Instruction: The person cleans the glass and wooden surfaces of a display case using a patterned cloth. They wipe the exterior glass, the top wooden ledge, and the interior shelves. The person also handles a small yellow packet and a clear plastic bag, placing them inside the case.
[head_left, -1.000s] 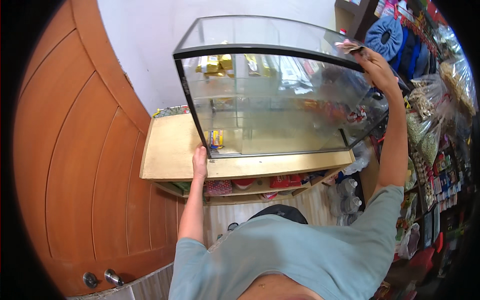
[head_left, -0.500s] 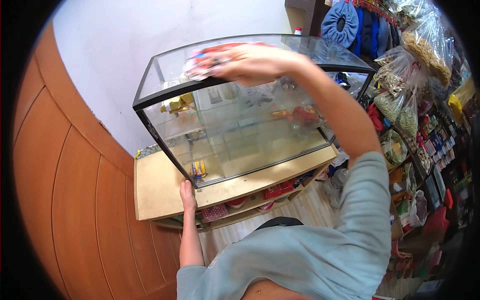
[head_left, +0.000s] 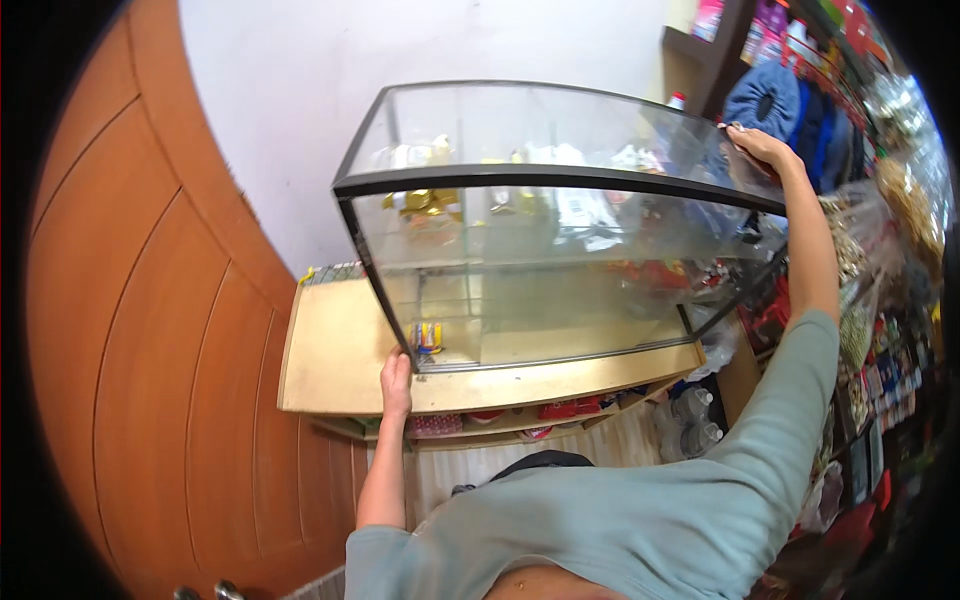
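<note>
Likely wiping case [head_left: 560, 179] with right hand [head_left: 764, 149] at two o'clock, left hand [head_left: 397, 387] at seven-thirty; can't tell grips; needs level sweep.

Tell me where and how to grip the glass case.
I'd grip the glass case low on both black front posts, coming from the front: it is wide and boxy, the posts are slim, and its flat panes show no handle.

A brown wooden door [head_left: 130, 330] lines the frame's left beside a pale wall [head_left: 300, 150], light plank flooring [head_left: 622, 440] at lower centre
</note>
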